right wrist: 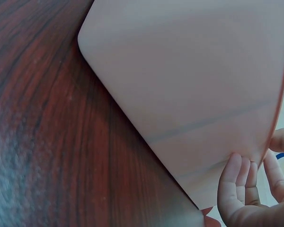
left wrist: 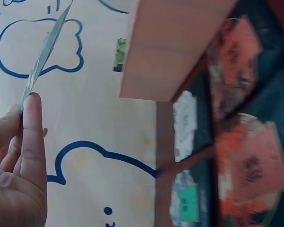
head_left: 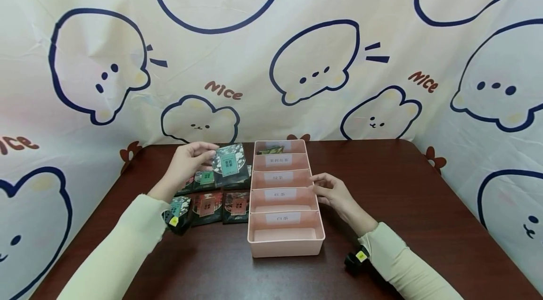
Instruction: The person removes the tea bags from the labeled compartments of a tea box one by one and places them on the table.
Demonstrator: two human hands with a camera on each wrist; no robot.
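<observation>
My left hand point(head_left: 189, 164) pinches a dark tea sachet point(head_left: 229, 164) with a teal label by its left edge, raised over other sachets left of the box. In the left wrist view this sachet point(left wrist: 46, 49) shows nearly edge-on between thumb and fingers. A long pink divided box point(head_left: 286, 248) stands on the table, its compartments tagged with white paper labels. At its right side, my right hand point(head_left: 336, 195) holds the rim, several fingertips point(right wrist: 234, 161) against the outer wall. A green packet point(head_left: 271, 150) lies in the farthest compartment.
Left of the box lie sachets with red labels, one point(head_left: 207, 206) beside another point(head_left: 235, 206), and green-labelled ones point(head_left: 204, 178) behind them, partly hidden by the left hand. The brown table point(head_left: 403, 196) meets a patterned cloth backdrop point(head_left: 254, 64) at its far edge.
</observation>
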